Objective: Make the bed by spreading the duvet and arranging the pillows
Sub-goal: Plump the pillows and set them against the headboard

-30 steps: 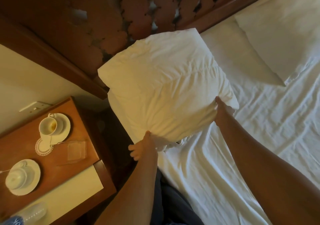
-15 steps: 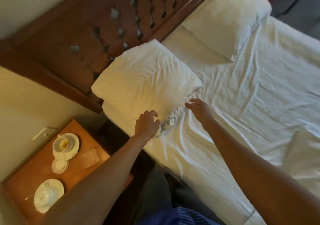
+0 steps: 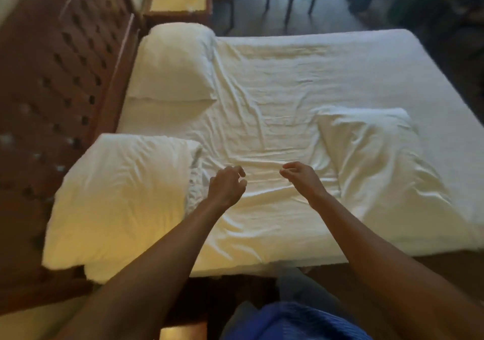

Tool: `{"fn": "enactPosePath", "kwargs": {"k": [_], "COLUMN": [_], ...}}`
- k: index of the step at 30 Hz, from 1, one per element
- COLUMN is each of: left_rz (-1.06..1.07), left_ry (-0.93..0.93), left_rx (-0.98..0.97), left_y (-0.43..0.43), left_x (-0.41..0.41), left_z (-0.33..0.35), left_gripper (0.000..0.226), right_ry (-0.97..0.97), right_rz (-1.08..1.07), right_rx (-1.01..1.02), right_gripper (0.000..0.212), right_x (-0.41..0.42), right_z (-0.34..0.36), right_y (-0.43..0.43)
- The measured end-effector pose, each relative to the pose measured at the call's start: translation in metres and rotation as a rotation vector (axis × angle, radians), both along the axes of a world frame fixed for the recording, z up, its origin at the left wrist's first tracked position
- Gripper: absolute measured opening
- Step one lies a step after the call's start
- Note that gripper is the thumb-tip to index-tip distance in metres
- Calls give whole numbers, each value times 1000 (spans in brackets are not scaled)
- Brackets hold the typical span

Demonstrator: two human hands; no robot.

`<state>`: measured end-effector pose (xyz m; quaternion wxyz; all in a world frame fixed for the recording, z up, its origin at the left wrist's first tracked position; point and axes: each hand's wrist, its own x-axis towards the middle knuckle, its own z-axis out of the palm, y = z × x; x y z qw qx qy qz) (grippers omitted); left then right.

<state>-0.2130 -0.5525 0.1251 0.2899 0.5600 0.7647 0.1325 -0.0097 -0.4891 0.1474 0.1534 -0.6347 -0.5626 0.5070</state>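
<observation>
A white pillow (image 3: pixel 123 198) lies at the near end of the headboard, on the bed's near-left corner. A second white pillow (image 3: pixel 172 64) lies farther along the headboard. A third white pillow (image 3: pixel 372 156) lies crumpled on the wrinkled white sheet (image 3: pixel 275 82) toward the foot of the bed. My left hand (image 3: pixel 226 183) hovers over the sheet just right of the near pillow, fingers loosely curled, holding nothing. My right hand (image 3: pixel 301 178) hovers a little to its right, fingers also loosely curled and empty. No duvet is in view.
A dark wooden headboard (image 3: pixel 60 82) runs along the left. A bedside table (image 3: pixel 175 1) stands at the far end of it. Chair legs (image 3: pixel 288 1) and dark floor lie beyond the bed's far side. My legs stand against the near bed edge.
Both hands set the near pillow down against the headboard, let go of it and moved right over the sheet. My view swung right across the whole bed.
</observation>
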Motion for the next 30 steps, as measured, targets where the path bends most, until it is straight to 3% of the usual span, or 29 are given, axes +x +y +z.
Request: {"fn": "enactPosePath", "kwargs": {"k": [10,17,22,30], "left_rz": [-503,-742,-853,-892], "left_ry": [84,158,211,294], "left_rx": [123,151,116,-72], "left_y": [102,173,228,327], "left_x": [146,263,347,443], "left_z": [39,46,32,-28], "left_gripper": [32,36,39,45], "right_ry": [-10,-19,-108,-263], "right_rz": [-414,-602,-653,-551], "right_rx": [78,54,15,-251], "right_gripper": [39,39,51,85], "right_x": [146,256,333,411], "right_z": [23,14,-7,-70], "right_y": [7,29,72,151]}}
